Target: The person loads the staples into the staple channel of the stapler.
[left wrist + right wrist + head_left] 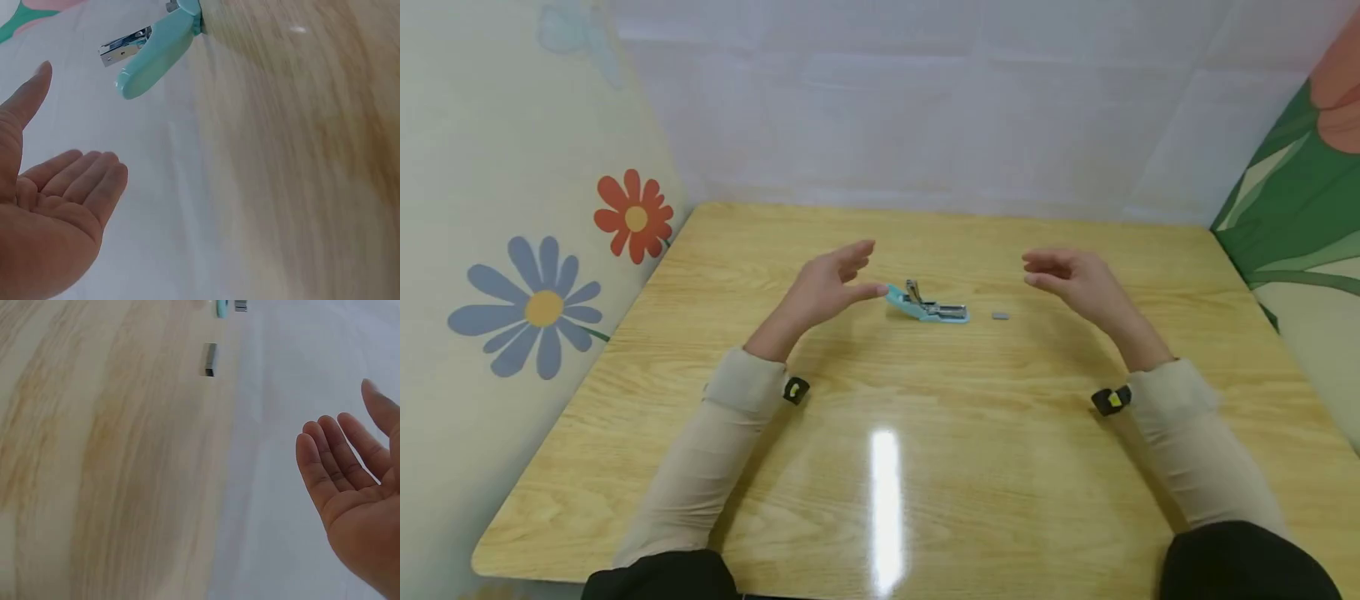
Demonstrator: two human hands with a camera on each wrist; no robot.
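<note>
Our left hand (829, 283) hovers with relaxed, spread fingers holding nothing, its fingertips just beside the raised end of a teal stapler (927, 305) lying open on the wooden table (880, 467). Our right hand (1075, 283) also hangs empty, fingers loose, near a small grey strip of staples (1000, 316) right of the stapler.

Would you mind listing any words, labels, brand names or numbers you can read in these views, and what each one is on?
None: no view shows readable text.
The stapler shows no lettering.
The staple strip is plain grey.
The wrist bands carry yellow patches too small to read.
The left hand and right hand hold nothing.
</note>
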